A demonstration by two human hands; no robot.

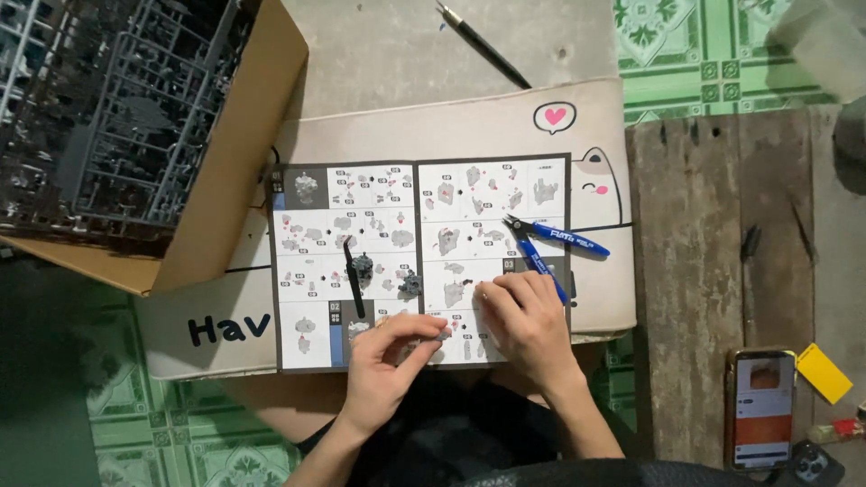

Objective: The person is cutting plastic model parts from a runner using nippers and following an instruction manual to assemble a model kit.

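Observation:
An open instruction booklet (419, 257) lies on a beige lap desk (469, 126). My left hand (388, 365) pinches a small grey plastic part (442, 335) over the booklet's lower edge. My right hand (528, 320) rests on the right page, its fingertips touching the paper near a small piece. Blue side cutters (550, 243) lie just above my right hand. Black tweezers (354, 278) and two small dark grey assembled parts (363, 267) (411, 284) sit on the left page.
A cardboard box (225, 171) with grey plastic part frames (135, 117) stands at the upper left. A black hobby knife (483, 45) lies at the top. A phone (762, 408) and a yellow card (823, 372) lie on wooden planks at the lower right.

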